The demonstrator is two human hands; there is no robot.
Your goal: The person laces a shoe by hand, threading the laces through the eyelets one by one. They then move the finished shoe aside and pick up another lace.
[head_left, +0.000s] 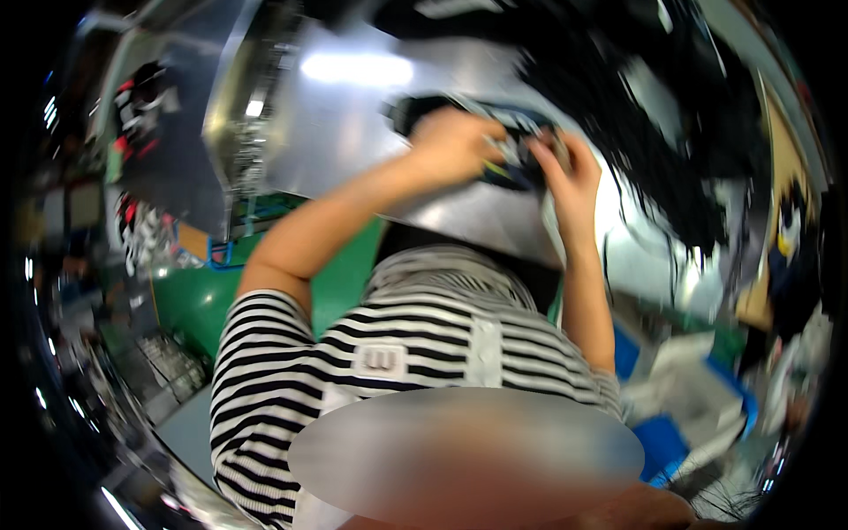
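Dark cloth (511,177), crumpled with pale and yellow-green patches, lay near the metal table's (327,124) front edge, probably for support. My left hand (455,146) and right hand (568,166) met it, likely steadying it; blurred, I couldn't tell whether they pinched. Black strips (636,132) heaped table-right.

- Article: dark, soft-looking piece (514,175); exact kind obscured by motion blur.
- Marking: yellowish streak (492,166) toward its 6 o'clock edge.
- Pose: elongated, extending roughly from 10 to 4 o'clock.
- Location: near 12 o'clock in view, over a shiny metal surface (336,115); contact indeterminable.
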